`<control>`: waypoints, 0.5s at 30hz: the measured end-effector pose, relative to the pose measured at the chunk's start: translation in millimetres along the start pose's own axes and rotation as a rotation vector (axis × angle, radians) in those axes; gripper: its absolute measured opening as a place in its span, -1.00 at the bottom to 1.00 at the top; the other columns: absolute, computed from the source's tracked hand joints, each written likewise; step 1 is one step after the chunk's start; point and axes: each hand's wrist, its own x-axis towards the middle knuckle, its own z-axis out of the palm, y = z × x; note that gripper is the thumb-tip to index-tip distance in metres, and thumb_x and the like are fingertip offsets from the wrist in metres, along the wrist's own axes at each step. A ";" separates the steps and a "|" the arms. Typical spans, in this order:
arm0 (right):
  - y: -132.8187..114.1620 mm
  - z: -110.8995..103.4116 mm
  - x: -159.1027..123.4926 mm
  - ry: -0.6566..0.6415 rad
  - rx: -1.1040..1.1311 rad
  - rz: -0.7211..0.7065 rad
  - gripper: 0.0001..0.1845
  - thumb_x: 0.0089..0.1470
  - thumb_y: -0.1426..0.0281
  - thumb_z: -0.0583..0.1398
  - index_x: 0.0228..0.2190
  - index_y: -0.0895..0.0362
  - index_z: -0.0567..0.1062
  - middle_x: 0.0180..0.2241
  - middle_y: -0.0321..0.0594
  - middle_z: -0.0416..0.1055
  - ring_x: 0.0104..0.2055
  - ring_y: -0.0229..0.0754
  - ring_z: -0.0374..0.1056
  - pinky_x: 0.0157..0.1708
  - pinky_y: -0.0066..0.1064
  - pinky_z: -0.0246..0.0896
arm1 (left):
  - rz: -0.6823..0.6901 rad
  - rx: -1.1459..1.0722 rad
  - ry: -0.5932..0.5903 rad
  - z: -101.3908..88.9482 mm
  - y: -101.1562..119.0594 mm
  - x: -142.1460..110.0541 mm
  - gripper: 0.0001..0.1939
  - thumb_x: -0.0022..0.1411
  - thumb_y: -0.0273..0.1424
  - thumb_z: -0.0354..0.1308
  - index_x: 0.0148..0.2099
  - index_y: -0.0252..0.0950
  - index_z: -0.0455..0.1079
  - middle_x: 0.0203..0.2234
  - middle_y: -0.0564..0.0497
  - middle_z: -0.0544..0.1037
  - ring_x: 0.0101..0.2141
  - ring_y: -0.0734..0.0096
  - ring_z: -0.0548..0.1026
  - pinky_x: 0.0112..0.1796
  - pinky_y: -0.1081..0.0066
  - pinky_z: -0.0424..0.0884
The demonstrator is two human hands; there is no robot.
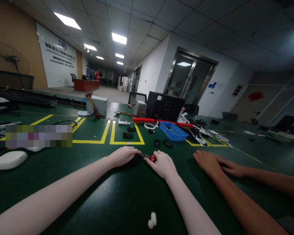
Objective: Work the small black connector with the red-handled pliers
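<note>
Red-handled pliers [147,156] lie in the grip of my right hand [164,164], their dark jaws pointing left. My left hand [123,156] is closed at the jaw end, its fingers pinched on a small black piece [136,159], perhaps a cable, mostly hidden by the hand. The jaws reach that black piece; whether they clamp it I cannot tell. Both hands rest low over the green tabletop [100,195]. Beyond them lie two black coiled bundles [157,143].
A blue tray [173,131] stands beyond my right hand. Another person's hands [208,163] rest on the table at the right. Two small white pieces [153,220] lie near me. Farther back are a power supply [99,105], a black case [164,106] and a white rounded device [11,160].
</note>
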 end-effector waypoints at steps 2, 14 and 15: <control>0.0 -1.2 -0.1 -0.003 0.015 0.001 -0.46 0.14 -0.08 -0.01 -0.44 0.12 0.41 -0.36 -0.13 0.42 -0.33 -0.14 0.34 -0.37 -0.34 0.07 | 0.007 -0.007 0.005 0.3 0.2 0.0 -0.65 0.36 -0.46 -0.08 0.11 -0.25 0.37 -0.05 -0.06 0.51 -0.07 0.30 0.48 -0.02 0.33 0.37; -0.4 0.3 0.3 0.015 0.000 -0.005 -0.57 0.11 -0.01 0.08 -0.46 0.11 0.37 -0.36 -0.16 0.42 -0.32 -0.14 0.31 -0.36 -0.34 0.03 | 0.007 -0.013 -0.015 0.2 0.3 0.7 -0.66 0.37 -0.46 -0.10 0.12 -0.22 0.33 -0.03 -0.04 0.51 -0.05 0.31 0.48 -0.02 0.34 0.37; -0.5 0.0 0.3 0.013 0.003 -0.003 -0.59 0.09 0.01 0.10 -0.46 0.11 0.37 -0.35 -0.16 0.41 -0.32 -0.14 0.31 -0.36 -0.35 0.03 | 0.006 -0.022 -0.016 0.4 -0.5 0.8 -0.65 0.37 -0.47 -0.11 0.12 -0.22 0.33 -0.03 -0.04 0.51 -0.04 0.32 0.48 -0.01 0.34 0.37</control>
